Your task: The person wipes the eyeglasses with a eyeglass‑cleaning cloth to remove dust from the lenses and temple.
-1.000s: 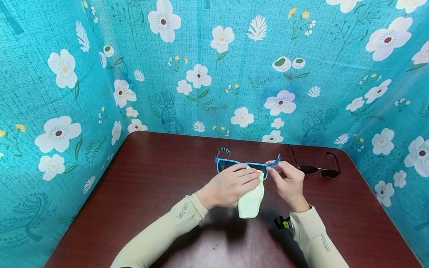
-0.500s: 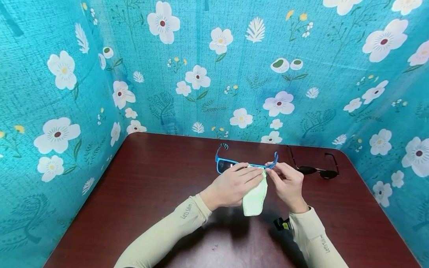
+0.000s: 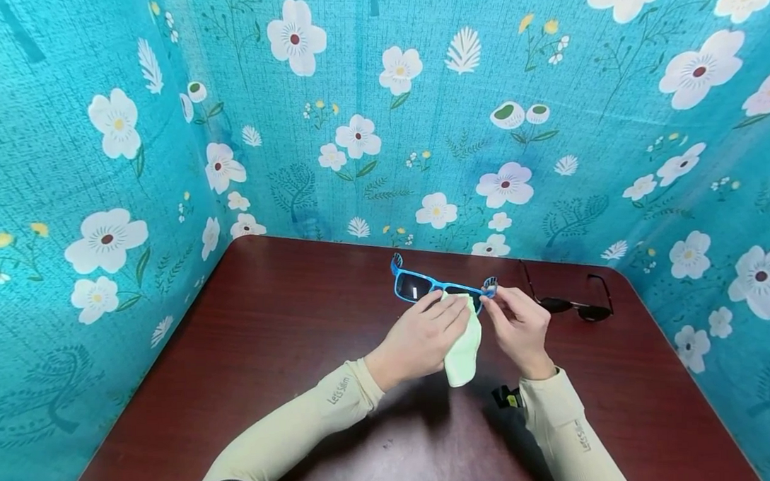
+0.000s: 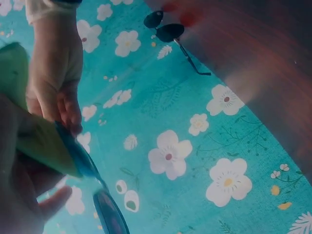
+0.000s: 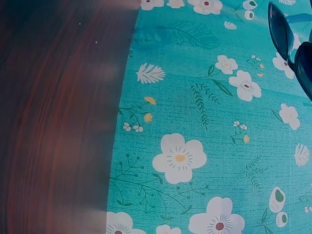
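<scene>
Blue-framed sunglasses with dark lenses are held above the table in the head view, their temples pointing away. My right hand pinches them at the right hinge and temple. A pale green cloth is in my left hand, whose fingers press it over the right lens. The cloth hangs below those fingers and hides much of that lens. In the left wrist view the cloth lies against the sunglasses, beyond my blurred left fingers. The right wrist view shows only part of the sunglasses, at its upper right.
Black sunglasses lie with temples unfolded on the dark red-brown table, right of my right hand. Teal floral fabric stands behind and along both sides. A small black device sits by my right wrist.
The sunglasses have tilted, so their left lens faces me more and the temples look shorter. My left hand and the cloth have shifted slightly rightward. My right hand keeps its pinch.
</scene>
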